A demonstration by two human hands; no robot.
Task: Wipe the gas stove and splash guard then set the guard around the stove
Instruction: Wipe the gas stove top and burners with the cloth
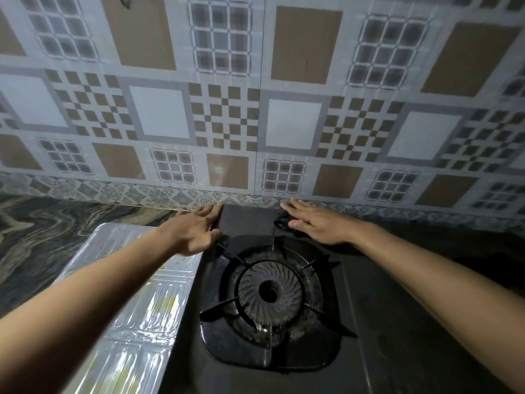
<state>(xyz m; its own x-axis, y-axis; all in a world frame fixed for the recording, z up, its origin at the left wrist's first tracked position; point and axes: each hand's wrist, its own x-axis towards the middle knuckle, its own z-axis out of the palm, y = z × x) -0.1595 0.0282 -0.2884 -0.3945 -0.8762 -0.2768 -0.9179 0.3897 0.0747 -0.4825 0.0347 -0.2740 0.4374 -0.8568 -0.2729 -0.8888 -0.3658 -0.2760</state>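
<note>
Left hand [199,227] and right hand [315,224] laid straight, open fingers on the far edge of the gas stove [244,226], the right perhaps over a dark cloth [281,223]. The foil splash guard [127,294] lay flat to the stove's left, not yet set around it.

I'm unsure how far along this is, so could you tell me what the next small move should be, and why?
Probably ease the stove slightly forward from the tiled wall: both the left hand and right hand rest at its back corners, and the foil guard lies flat beside it, needing room behind.
</note>
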